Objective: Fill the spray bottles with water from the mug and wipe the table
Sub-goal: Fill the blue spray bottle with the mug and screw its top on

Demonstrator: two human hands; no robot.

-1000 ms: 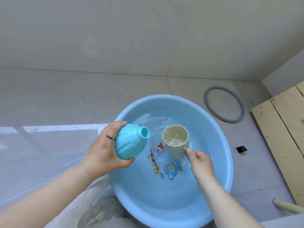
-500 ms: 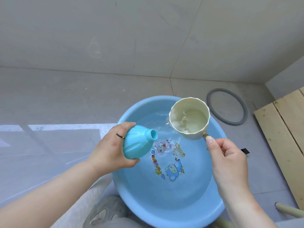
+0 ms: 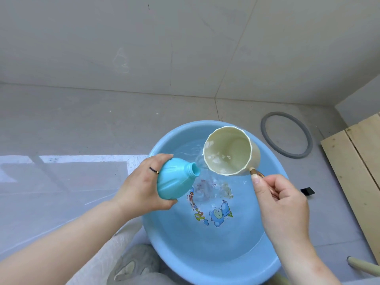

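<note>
Bottle (image 3: 173,181) | wrapped by left-hand fingers (image 3: 162,157) | tilted toward mug (image 3: 230,153)

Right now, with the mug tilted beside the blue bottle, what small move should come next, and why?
Probably shift the mug slightly left, so its lower lip comes over the open neck of the bottle. The right hand holds it tilted with water inside, yet the lip is beside the neck, not above it. The left hand holds the bottle slanted over the basin.
</note>
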